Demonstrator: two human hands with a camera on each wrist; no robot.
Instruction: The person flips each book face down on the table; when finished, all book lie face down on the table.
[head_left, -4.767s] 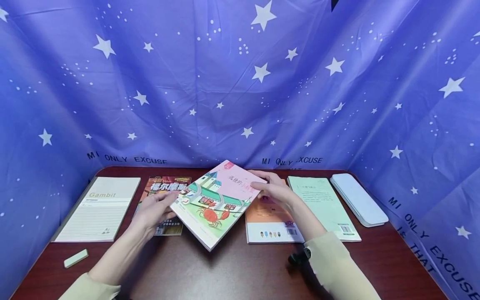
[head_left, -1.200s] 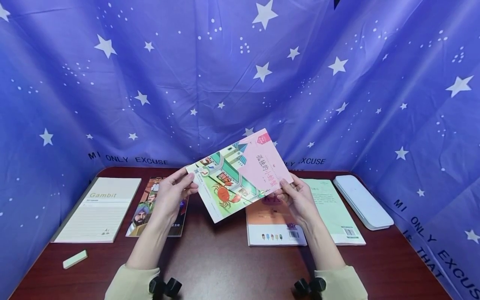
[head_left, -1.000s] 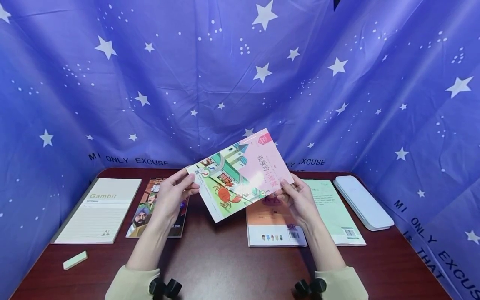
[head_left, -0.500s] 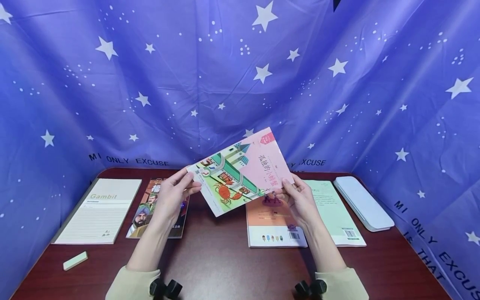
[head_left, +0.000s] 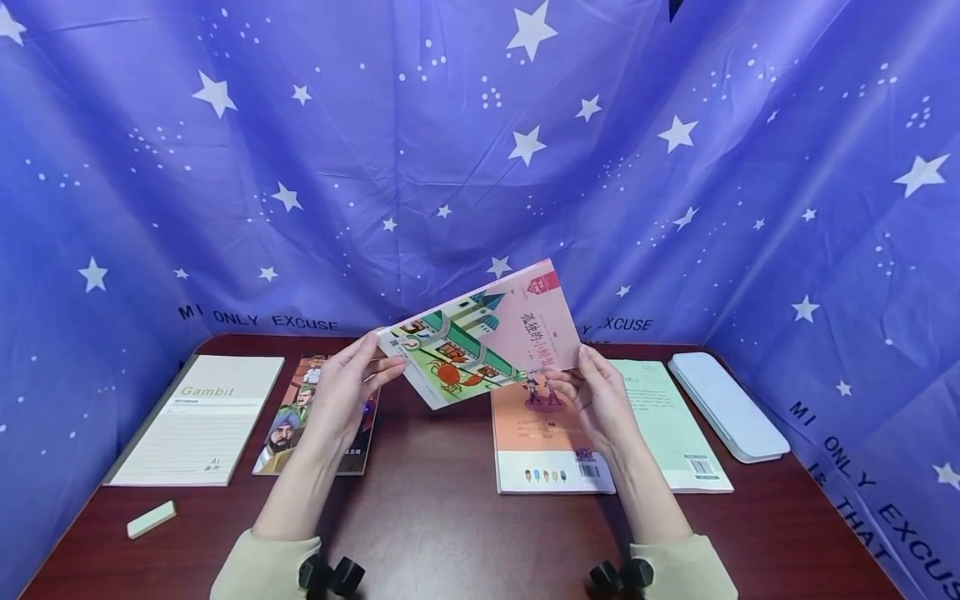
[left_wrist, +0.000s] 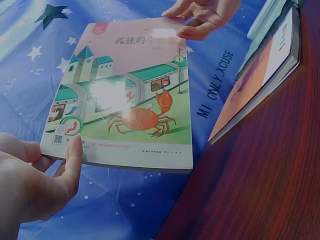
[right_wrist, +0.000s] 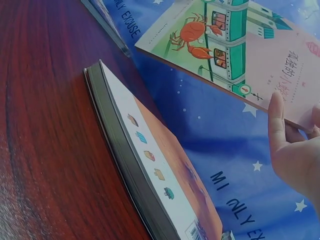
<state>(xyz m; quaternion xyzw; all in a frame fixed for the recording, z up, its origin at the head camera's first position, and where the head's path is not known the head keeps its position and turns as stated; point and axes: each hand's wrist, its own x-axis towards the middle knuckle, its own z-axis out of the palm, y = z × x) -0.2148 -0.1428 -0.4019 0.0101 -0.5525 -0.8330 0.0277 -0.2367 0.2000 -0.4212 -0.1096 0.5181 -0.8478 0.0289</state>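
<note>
A pink and green picture book point(head_left: 480, 333) with a red crab on its cover is held up in the air, its cover tilted. My left hand point(head_left: 347, 387) pinches its lower left corner. At the opposite end, my right hand point(head_left: 600, 396) grips the pink corner near the title. In the left wrist view the whole cover of the book point(left_wrist: 125, 95) shows, with the left fingers at its bottom corner. The right wrist view shows the right hand point(right_wrist: 295, 150) at the book's edge. Below the book, an orange and white book point(head_left: 551, 467) lies partly hidden by the right hand.
A Gambit notebook point(head_left: 198, 425) and a comic-style book point(head_left: 285, 433) lie at left, the latter partly behind the left forearm. An eraser-like pale block point(head_left: 152, 519) sits in front. On the right are a green book point(head_left: 675, 425) and a white case point(head_left: 727, 408) on the brown table point(head_left: 450, 533).
The crab book was lower and slanted the other way; both hands have raised and turned it. In the last second its cover tips further back, while the hands stay nearly in place.
</note>
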